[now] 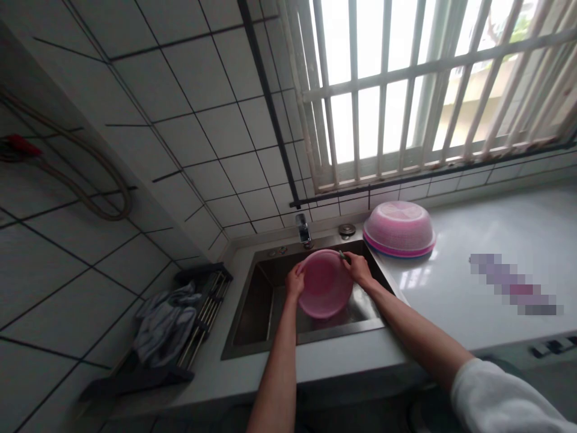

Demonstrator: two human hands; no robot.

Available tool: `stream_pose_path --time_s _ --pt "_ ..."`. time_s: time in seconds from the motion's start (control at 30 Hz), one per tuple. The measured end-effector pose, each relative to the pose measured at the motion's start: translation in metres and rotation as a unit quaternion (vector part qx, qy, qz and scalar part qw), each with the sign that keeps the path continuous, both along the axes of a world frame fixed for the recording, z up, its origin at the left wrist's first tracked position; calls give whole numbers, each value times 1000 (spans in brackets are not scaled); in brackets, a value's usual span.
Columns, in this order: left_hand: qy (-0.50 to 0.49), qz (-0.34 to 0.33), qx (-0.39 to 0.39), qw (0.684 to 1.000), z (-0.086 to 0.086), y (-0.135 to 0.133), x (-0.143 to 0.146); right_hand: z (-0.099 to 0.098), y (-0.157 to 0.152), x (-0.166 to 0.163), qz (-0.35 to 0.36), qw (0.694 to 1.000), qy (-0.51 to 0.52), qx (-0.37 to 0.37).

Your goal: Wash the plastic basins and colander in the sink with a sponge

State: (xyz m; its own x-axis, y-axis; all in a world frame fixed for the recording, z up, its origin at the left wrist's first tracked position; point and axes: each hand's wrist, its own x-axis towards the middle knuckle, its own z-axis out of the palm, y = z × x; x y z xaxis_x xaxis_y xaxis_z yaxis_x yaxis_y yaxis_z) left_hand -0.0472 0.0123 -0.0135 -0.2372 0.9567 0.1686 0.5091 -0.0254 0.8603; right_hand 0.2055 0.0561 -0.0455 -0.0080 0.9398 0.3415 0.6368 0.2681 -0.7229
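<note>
A pink plastic basin [325, 285] is tilted over the steel sink [259, 300], its hollow side facing me. My left hand [295, 281] is closed on the basin's left rim. At the upper right of the rim, my right hand [357, 268] is closed around a small green thing [344, 257], perhaps a scouring pad, pressed close to the basin. Its kind is too small to make out. Behind the basin stands a chrome faucet [303, 230]; whether water runs cannot be seen.
Upside-down pink colander and basins [399, 228] sit on the white counter [455, 240] right of the sink. A sink stopper [347, 230] lies by the faucet. On the left, a rack [205, 319] holds a grey cloth [166, 325]. A barred window [406, 90] is behind.
</note>
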Motion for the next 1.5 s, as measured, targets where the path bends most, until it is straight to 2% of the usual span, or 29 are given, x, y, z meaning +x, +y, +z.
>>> stream_pose_path --time_s 0.07,0.1,0.23,0.43,0.6,0.7,0.77,0.9,0.97,1.07,1.2,1.3,1.4,1.5 --pt "-6 11 9 1000 2 0 -1 -4 2 4 -20 999 -16 -34" --pt "-3 12 15 1000 3 0 -1 -3 2 3 -16 999 -20 -27" --pt "36 5 20 999 6 -6 2 9 -6 -7 32 997 -5 69" --pt "81 -103 8 991 8 -12 9 24 -24 -26 144 978 -56 137" --pt "112 -122 -26 986 7 -13 12 29 -33 -37 204 961 -106 155" --pt "112 -118 -24 986 7 -13 15 27 -30 -35 190 967 -92 141" --pt "103 -85 -22 991 7 -12 15 22 -22 -29 166 977 -55 125" --pt "32 -7 1 999 8 -7 9 8 -5 -11 63 994 52 71" --pt "-6 -1 15 1000 6 -5 6 3 1 -2 28 996 70 53" --pt "-16 -19 14 1000 0 -2 4 4 0 3 24 996 56 71" --pt "7 -43 19 999 -8 -3 6 17 -14 -8 82 991 5 102" --pt "2 -98 36 995 -10 -5 11 24 -27 -25 162 976 -50 134" --pt "9 -147 18 989 -10 -6 15 26 -33 -38 215 960 -77 163" --pt "27 -129 -6 991 -10 -4 15 22 -28 -37 231 958 -55 160"
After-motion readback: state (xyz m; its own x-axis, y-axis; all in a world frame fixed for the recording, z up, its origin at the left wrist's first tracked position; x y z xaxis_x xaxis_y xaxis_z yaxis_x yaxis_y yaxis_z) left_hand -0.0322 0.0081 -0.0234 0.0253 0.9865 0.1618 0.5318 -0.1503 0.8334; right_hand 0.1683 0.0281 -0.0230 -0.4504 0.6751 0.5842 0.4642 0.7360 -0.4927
